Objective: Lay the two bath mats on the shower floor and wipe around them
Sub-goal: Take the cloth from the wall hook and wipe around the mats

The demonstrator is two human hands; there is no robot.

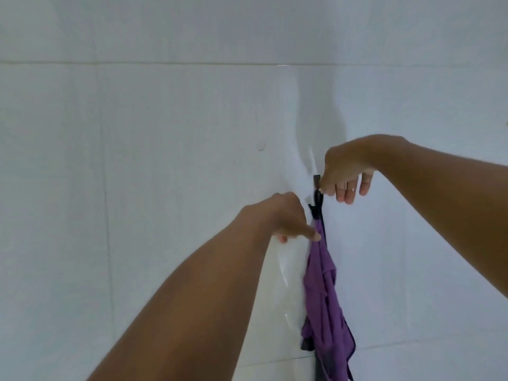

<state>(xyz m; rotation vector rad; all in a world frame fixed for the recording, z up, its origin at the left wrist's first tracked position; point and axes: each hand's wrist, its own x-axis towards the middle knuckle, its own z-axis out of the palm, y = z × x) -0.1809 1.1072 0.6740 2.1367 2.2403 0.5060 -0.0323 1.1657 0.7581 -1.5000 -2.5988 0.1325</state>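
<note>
We faced a white tiled wall (165, 188), and nothing of the shower floor or the two bath mats showed in this view, so we could not say where they lay.

Starting at the left, our left hand (277, 218) reached up with its fingers drawn together, pinching the upper part of the purple cloth (321, 292) just below its neck. We judged that this grip was there to steady the cloth and take its weight while the other hand worked above. From the pinch the cloth hung straight down against the tiles, bunched and narrow at the top, widening lower, with a darker edge near its bottom.

Just above that pinch, a black loop (316, 203) ran from the cloth's top up to a small dark hook (316, 179) fixed to the wall.

To the right, our right hand (346, 171) came in from above, thumb and forefinger closed at the top of the loop right beside the hook, the other fingers hanging loose and spread. The contact was blurred; it seemed to be gripping the loop rather than the hook itself. We took this as either unhooking the cloth for wiping or hanging it up.
</note>
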